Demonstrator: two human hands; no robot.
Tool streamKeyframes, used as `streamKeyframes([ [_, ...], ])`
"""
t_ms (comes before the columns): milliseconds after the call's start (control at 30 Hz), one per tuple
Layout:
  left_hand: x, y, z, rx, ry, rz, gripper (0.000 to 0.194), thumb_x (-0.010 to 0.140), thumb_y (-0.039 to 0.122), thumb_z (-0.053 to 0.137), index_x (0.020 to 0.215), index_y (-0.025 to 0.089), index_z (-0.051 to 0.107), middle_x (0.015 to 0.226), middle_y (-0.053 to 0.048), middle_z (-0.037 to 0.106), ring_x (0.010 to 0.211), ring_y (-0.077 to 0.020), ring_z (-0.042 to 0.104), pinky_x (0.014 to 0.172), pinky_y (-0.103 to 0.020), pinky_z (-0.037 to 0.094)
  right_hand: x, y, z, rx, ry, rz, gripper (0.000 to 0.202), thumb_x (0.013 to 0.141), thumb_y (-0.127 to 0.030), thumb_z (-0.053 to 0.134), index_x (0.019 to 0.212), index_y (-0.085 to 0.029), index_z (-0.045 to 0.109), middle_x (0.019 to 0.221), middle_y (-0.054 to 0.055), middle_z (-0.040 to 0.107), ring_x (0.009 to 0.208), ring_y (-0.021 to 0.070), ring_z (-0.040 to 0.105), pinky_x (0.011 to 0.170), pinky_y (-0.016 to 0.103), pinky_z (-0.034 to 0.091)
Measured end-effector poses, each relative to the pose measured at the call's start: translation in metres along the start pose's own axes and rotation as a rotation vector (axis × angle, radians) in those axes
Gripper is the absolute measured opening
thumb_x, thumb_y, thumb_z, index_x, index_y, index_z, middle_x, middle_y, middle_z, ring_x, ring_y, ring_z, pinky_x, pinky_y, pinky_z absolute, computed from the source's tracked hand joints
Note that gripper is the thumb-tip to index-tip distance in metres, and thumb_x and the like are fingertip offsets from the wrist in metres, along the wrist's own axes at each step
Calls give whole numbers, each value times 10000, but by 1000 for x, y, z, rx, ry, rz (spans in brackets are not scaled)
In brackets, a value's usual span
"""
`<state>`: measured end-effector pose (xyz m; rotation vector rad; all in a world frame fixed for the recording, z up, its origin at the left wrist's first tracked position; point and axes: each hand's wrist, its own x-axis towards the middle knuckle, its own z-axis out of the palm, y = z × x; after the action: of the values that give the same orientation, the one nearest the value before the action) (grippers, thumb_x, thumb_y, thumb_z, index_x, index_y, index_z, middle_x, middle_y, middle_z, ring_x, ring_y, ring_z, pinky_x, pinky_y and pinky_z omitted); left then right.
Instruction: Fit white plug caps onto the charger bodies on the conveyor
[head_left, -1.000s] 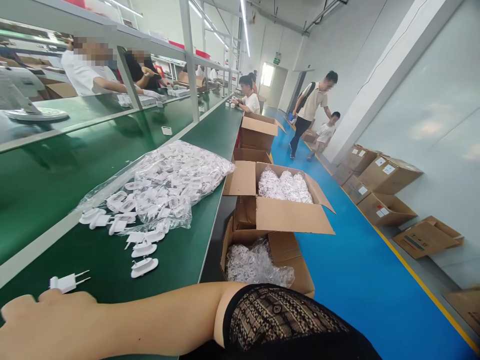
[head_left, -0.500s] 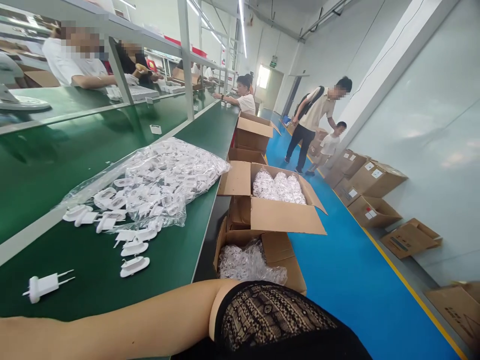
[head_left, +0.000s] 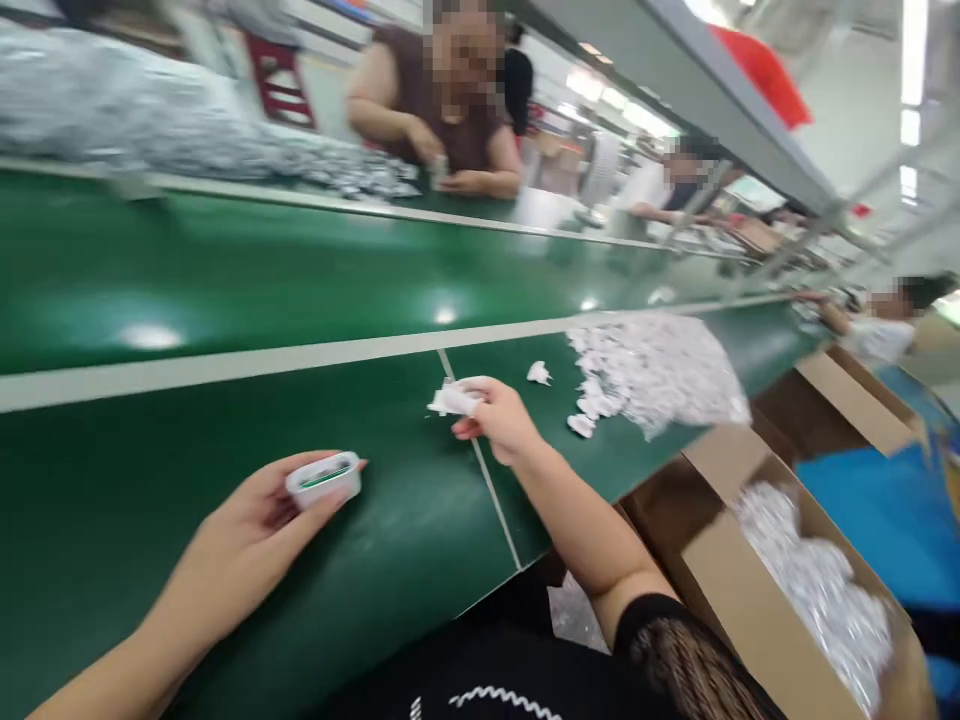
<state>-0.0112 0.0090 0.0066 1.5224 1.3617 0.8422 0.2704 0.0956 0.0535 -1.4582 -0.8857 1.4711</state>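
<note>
Between the thumb and fingers of my left hand (head_left: 255, 525) is a white oval housing (head_left: 324, 480), its open side up and something green showing inside. My right hand (head_left: 499, 415) pinches a white plug part (head_left: 456, 400) above the green work surface (head_left: 390, 540), near a seam line. The two hands are apart, with the right one farther forward. To the right of it lie a loose white part (head_left: 538, 373) and a clear bag of many white parts (head_left: 660, 370), some spilled at its left edge.
An open cardboard box (head_left: 739, 570) holding plastic-wrapped items (head_left: 817, 600) stands at the table's right edge. Across the green belt (head_left: 300, 270) a person in a dark top (head_left: 457, 120) handles a small part. A metal shelf frame runs overhead.
The view has swung left, so the bag and boxes now appear farther right. Both hands have come into view, each holding a white part.
</note>
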Motion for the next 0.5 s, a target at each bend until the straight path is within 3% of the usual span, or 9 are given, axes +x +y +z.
streamKeyframes([
  [100, -7, -13, 4, -186, 45, -130, 770, 848, 838, 835, 1356, 270, 723, 1363, -117, 843, 1216, -381, 810, 1071, -506, 681, -20, -1, 14, -47, -90, -9, 449, 622, -401, 1041, 893, -211, 739, 763, -47, 733, 555, 56, 570, 497, 182, 448],
  [200, -7, -8, 11, -218, 40, -102, 714, 898, 815, 785, 1377, 289, 719, 1343, -95, 844, 1216, -362, 796, 1077, -486, 647, -39, -2, 27, -70, -162, -26, 507, 546, -439, 1066, 868, -212, 747, 793, -26, 750, 628, 89, 613, 566, 224, 508],
  [267, -10, -1, 13, -222, 40, -82, 659, 952, 776, 740, 1406, 301, 702, 1330, -79, 838, 1205, -343, 787, 1074, -473, 619, -44, 0, 37, -85, -201, -34, 497, 551, -426, 1062, 896, -222, 767, 822, -15, 768, 676, 118, 655, 595, 252, 539],
  [400, -16, 8, 11, -247, 27, -89, 591, 983, 712, 721, 1396, 293, 664, 1212, -58, 828, 1055, -296, 784, 954, -428, 613, -39, 15, 53, -95, -255, -139, 535, 654, -436, 1014, 1133, -268, 846, 887, -13, 793, 811, 166, 724, 711, 307, 613],
  [500, -16, 11, 9, -240, 4, -108, 515, 981, 684, 734, 1292, 280, 664, 1073, -37, 816, 950, -271, 760, 877, -399, 608, -36, 29, 58, -128, -265, -221, 415, 714, -458, 990, 1067, -274, 875, 954, 5, 824, 840, 180, 751, 855, 376, 673],
])
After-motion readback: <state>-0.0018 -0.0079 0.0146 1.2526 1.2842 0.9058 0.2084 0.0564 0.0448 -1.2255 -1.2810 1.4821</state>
